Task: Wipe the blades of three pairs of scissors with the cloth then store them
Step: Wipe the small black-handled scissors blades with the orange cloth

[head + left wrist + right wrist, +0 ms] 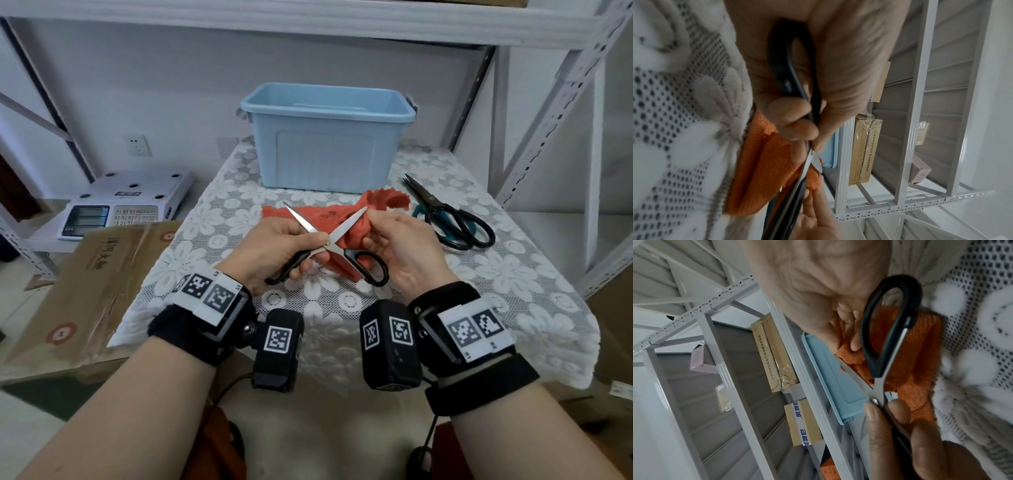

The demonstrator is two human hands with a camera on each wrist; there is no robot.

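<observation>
A pair of black-handled scissors (pixel 329 244) is held above the table with its blades spread in an X. My left hand (pixel 305 255) grips its left handle (pixel 785 78) near the pivot. My right hand (pixel 370 222) pinches the orange cloth (pixel 329 212) around the tip half of the right blade. The free handle loop (pixel 890 321) hangs below my right palm, over the cloth (pixel 910 369). Two more pairs, one black-handled (pixel 474 231) and one teal-handled (pixel 419 212), lie crossed on the table to the right. The light blue bin (pixel 325 137) stands open behind the cloth.
A white lace cover (pixel 496 281) drapes the table. To its left lie an electronic scale (pixel 126 202) and a flat cardboard box (pixel 85 284). Grey shelf uprights (pixel 548 120) rise at the right, and a shelf runs overhead.
</observation>
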